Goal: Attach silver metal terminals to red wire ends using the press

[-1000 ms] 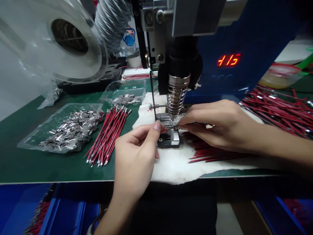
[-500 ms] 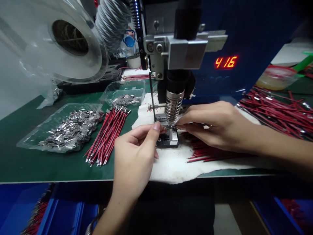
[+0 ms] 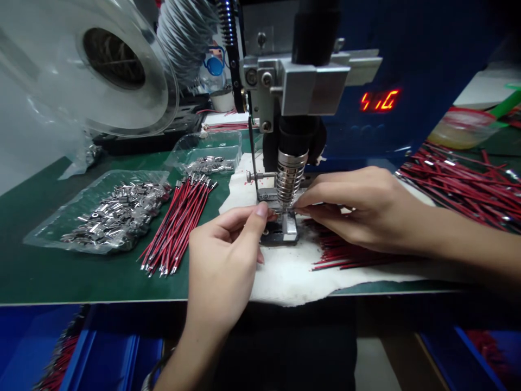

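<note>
My left hand [image 3: 228, 255] pinches a small metal part at the left side of the black fixture [image 3: 280, 231] under the machine head. From the right, my right hand [image 3: 358, 209] pinches a thin wire end and holds it against the same spot. The spring-wrapped metal tip [image 3: 288, 176] of the machine head is pressed down right between my fingertips. What exactly each pinch holds is mostly hidden by fingers and the tip.
A bundle of red wires [image 3: 179, 225] and a clear bag of metal terminals [image 3: 109, 214] lie at left. More red wires [image 3: 459, 187] are piled at right and under my right hand. A white cloth [image 3: 293, 277] covers the green bench; a red counter display [image 3: 378, 101] glows behind.
The machine head came down onto the fixture between my fingertips and stays down. The counter went from 415 to 416. Both hands stayed where they were.
</note>
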A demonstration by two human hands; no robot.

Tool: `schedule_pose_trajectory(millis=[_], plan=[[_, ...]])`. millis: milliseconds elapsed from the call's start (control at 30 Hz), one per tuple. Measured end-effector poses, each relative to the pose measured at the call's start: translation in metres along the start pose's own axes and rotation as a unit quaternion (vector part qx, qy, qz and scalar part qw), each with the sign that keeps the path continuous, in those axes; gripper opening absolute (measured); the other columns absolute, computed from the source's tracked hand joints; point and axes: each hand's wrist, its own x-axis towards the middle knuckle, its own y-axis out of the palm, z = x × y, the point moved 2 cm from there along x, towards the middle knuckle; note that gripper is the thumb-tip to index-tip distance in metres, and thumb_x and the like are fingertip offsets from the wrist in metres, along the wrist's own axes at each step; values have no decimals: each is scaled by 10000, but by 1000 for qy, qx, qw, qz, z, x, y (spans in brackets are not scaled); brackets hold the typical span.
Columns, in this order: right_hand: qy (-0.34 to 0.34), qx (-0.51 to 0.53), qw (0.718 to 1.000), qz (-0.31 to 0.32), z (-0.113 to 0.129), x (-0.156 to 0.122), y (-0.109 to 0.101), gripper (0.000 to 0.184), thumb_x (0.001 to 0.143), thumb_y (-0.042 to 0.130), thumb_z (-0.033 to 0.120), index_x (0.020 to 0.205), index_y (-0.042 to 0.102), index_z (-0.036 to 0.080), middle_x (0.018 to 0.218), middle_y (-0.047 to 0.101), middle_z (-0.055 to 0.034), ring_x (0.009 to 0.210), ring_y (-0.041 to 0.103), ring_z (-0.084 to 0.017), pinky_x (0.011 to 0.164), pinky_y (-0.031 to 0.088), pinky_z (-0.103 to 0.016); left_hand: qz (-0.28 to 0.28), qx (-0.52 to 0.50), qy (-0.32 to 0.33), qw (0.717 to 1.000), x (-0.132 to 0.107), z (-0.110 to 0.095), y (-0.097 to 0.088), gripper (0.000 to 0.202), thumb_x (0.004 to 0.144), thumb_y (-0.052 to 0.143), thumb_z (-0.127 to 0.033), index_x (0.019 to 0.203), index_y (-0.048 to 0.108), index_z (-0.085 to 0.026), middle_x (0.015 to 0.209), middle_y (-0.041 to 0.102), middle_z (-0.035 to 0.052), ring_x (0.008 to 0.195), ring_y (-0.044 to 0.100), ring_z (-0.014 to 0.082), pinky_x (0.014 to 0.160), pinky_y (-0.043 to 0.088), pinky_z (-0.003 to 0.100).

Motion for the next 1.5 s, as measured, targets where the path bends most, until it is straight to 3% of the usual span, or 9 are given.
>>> schedule_pose_trajectory(millis=[567, 867, 1167, 1267, 1367, 1433, 1500], plan=[[4, 2, 1000, -3, 0, -1, 0, 176, 996, 583, 110, 1057, 746, 134, 897, 757, -79, 686, 648, -140, 630, 455, -259, 4, 10, 1, 1000, 2, 0, 1, 189, 894, 762, -356, 799, 830, -207, 469, 528, -46, 447, 474, 59, 445, 385, 143], [6, -15, 1000, 5, 0, -2, -1, 178, 997, 584, 114, 1029, 758, 87, 852, 739, -82, 683, 656, -145, 613, 457, -270, 5, 7, 6, 1000, 2, 0, 1, 192, 901, 758, -350, 806, 830, -201, 469, 526, -46, 446, 464, 56, 442, 384, 140], [9, -40, 999, -35, 3, -3, -2, 131, 982, 634, 143, 965, 763, 128, 850, 780, -76, 689, 705, -165, 621, 501, -285, 14, -11, 7, 1000, 3, 3, 1, 167, 899, 764, -348, 857, 835, -202, 484, 515, -48, 450, 478, 74, 439, 398, 174], [-1, -68, 996, -56, 6, -4, -2, 106, 972, 657, 167, 925, 746, 133, 806, 768, -71, 660, 692, -162, 589, 488, -286, -1, -56, 20, 998, 4, 5, 2, 186, 914, 753, -364, 851, 812, -200, 598, 613, -24, 470, 476, 71, 461, 410, 197], [-21, -79, 994, -69, 14, -4, -3, 99, 965, 660, 159, 886, 720, 155, 749, 735, -45, 617, 665, -140, 547, 460, -273, -55, -107, 29, 992, -2, 3, -1, 188, 921, 737, -357, 827, 752, -195, 729, 678, -3, 464, 435, 62, 444, 385, 209], [-30, -76, 993, -79, 20, -4, -5, 85, 961, 669, 163, 885, 704, 178, 741, 724, -30, 614, 661, -132, 542, 459, -267, -68, -111, 25, 991, -12, 0, -1, 250, 932, 710, -367, 757, 684, -190, 710, 653, -2, 451, 404, 65, 415, 341, 214], [-34, -77, 993, -88, 27, -5, -9, 46, 949, 694, 180, 906, 690, 197, 742, 723, -24, 615, 661, -135, 552, 468, -271, -33, -74, 5, 997, -26, -4, 1, 387, 964, 648, -390, 638, 612, -184, 602, 572, -5, 444, 378, 75, 411, 310, 221]])
